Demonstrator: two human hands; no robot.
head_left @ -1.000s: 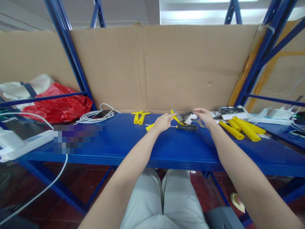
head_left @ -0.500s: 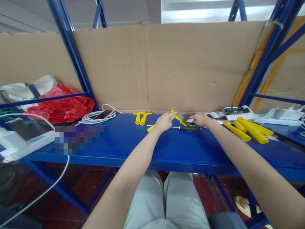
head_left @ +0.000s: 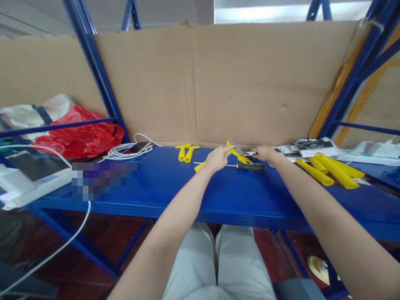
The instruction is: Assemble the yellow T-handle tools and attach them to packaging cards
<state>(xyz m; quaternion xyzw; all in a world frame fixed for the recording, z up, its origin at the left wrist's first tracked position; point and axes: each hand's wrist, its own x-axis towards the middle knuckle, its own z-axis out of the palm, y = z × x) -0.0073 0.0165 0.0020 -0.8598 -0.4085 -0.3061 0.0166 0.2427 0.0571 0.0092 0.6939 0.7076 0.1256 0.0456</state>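
My left hand is closed around a yellow-handled scraper with a flat greyish head, pointing away to the right. The handle's yellow end sticks out below the wrist. To its right my right hand has its fingers together at a thin, dark and whitish piece beside the scraper's head; what they grip is too small to make out. Just in front of both hands lies a screwdriver with a black handle, its shaft pointing left. Two yellow T-shaped pieces lie farther left on the blue table.
Several yellow tubes and black-and-white packets lie right of my right forearm. A coiled white cable, a red plastic bag and a white power strip are at the left. A cardboard sheet stands behind.
The dark piece between my hands shows less now, and a thin whitish strip shows at my right fingertips. My left hand keeps its hold on the scraper. The view has shifted slightly.
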